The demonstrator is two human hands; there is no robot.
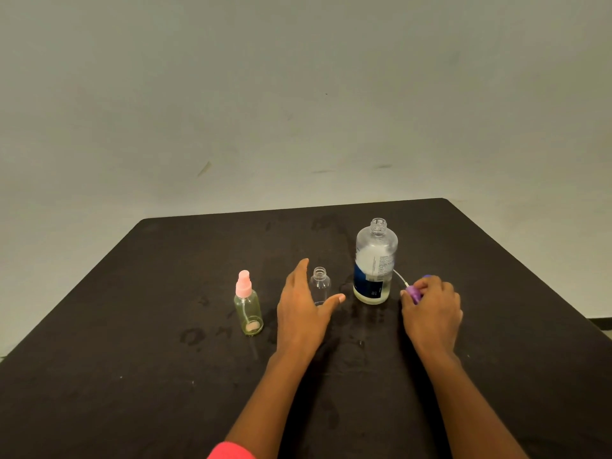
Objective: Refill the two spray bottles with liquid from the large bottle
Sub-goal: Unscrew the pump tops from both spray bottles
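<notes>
Large bottle (376, 261) uncapped, upright, centre-right on table (132, 376); clear spray bottle (320, 285) open-necked beside left hand (303, 309), fingers spread; right hand (432, 306) grips purple sprayer (414, 293); pink-capped bottle (247, 304) at left.

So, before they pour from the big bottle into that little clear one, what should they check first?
1. Small clear plastic bottle uncapped: ok, its neck is open and it stands upright.
2. Small bottle steadied: not ok; the left hand is open beside it, no grip yet.
3. Large clear bottle with the blue-and-white label uncapped: ok, and upright.
4. Liquid left in it: cannot tell; the label hides most of the level.
5. Right hand free to lift it: not ok; it holds the purple spray cap with its tube.
6. Pink-capped spray bottle out of the way: ok, apart at the left on the black table.
</notes>
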